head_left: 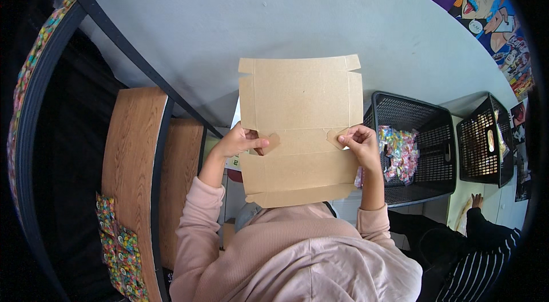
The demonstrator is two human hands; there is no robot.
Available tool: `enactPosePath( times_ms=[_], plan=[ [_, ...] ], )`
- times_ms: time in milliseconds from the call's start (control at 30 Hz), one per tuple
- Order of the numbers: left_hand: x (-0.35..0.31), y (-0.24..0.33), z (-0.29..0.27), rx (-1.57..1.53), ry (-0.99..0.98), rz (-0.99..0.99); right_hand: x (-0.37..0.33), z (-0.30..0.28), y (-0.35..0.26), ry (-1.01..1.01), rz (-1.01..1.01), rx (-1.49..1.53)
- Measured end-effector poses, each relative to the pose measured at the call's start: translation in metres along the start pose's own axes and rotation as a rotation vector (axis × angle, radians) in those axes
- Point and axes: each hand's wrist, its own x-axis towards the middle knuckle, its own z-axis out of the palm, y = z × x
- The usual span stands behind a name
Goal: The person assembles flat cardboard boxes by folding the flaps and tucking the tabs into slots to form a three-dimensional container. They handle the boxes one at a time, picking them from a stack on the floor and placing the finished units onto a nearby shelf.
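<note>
A brown cardboard box blank [303,93], mostly unfolded and creased, is held up in front of my body. On its left edge my left hand [243,140] pinches a small rounded tab, thumb on the near face. My right hand [359,143] grips the matching tab on the right edge, thumb and fingers pressed together. The upper panel stands large and flat with slotted corner flaps. Below the crease between my hands, the lower panel ends in a narrow folded lip near my waist.
Right of the cardboard, a black plastic crate [423,130] contains several small colourful packets [400,153]. Another black crate [486,144] stands beyond it. A co-worker's hand [476,201] rests at the lower right. Wooden shelves [134,147] with colourful bags [120,250] stand at left.
</note>
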Motion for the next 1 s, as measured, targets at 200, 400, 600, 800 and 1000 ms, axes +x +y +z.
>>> enactPosePath(
  times_ms=[200,400,600,800,1000],
  plan=[
    [0.003,-0.015,-0.009,-0.026,0.076,0.059,0.005,0.002,0.015,-0.038,0.018,0.048],
    [0.006,-0.015,-0.022,0.091,-0.046,-0.156,0.008,-0.007,0.035,-0.022,0.104,0.013],
    [-0.003,-0.02,0.004,0.192,-0.084,-0.166,0.007,-0.008,0.033,-0.051,0.153,-0.052],
    [-0.002,-0.027,0.004,0.267,-0.093,-0.183,0.005,-0.012,0.031,-0.229,0.222,-0.14],
    [0.011,-0.06,-0.02,0.199,-0.137,-0.199,0.014,-0.016,0.065,-0.179,0.277,-0.194]
  ],
)
